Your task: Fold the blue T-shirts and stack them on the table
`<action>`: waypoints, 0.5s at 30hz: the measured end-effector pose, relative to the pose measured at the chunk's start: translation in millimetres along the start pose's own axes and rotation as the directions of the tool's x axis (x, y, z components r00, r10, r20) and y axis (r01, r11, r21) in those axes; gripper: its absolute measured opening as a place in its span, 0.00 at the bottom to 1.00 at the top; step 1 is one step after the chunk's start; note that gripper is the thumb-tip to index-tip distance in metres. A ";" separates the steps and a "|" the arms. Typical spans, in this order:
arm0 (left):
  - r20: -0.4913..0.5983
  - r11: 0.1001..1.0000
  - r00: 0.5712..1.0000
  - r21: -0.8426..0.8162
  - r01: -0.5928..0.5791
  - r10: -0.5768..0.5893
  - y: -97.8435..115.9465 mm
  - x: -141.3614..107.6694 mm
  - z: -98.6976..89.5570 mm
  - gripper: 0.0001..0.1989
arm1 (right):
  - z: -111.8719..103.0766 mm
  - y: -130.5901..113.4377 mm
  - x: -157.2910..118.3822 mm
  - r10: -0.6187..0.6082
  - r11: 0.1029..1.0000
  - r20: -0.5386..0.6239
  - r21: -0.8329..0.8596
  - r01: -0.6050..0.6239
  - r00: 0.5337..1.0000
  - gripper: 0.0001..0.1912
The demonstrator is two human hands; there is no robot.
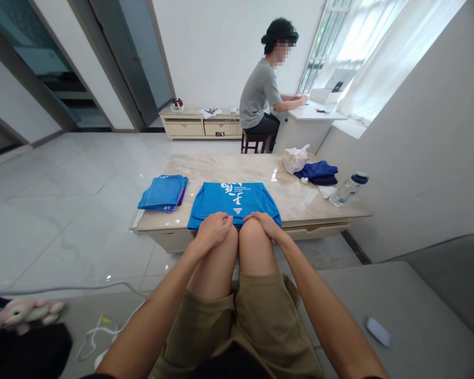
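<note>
My left hand rests on my left knee and my right hand rests on my right knee, both holding nothing. Just beyond my knees, a folded bright blue T-shirt with white print lies on the marble-topped table, its near edge hidden behind my knees. A stack of folded blue and purple cloths sits to its left. To the far right lie a folded navy garment, a white plastic bag and a clear water bottle.
A person sits on a stool at a white desk by the window, hands on the desktop. A low cabinet stands against the back wall. I sit on a grey sofa, with a white cable and a plush toy at lower left.
</note>
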State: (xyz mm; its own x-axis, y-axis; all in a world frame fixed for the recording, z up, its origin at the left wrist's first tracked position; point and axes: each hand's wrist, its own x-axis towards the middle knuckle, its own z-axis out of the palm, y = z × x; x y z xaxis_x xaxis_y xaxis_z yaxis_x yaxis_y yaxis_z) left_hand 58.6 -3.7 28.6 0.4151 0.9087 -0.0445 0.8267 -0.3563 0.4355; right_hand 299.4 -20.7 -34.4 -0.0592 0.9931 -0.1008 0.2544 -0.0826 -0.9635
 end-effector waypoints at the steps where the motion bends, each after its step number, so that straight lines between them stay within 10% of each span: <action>1: -0.015 1.000 1.000 0.003 0.001 -0.001 -0.1 -1.6 1.5 0.23 | -0.2 -0.5 -2.0 -0.005 1.000 -0.009 -0.007 0.005 1.000 0.26; 15: -0.042 0.991 0.999 0.126 0.034 -0.029 0.6 -10.5 -12.6 0.25 | -11.1 -8.1 -16.7 0.018 0.999 -0.117 -0.047 -0.024 0.993 0.22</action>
State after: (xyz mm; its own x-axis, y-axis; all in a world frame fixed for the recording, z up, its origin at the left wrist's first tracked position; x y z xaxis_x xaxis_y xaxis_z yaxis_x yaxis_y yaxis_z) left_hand 50.0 -10.7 40.7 0.3744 0.9271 -0.0197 0.8816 -0.3493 0.3173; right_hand 309.0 -35.8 -22.1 0.0592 0.9943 -0.0888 0.3006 -0.1026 -0.9482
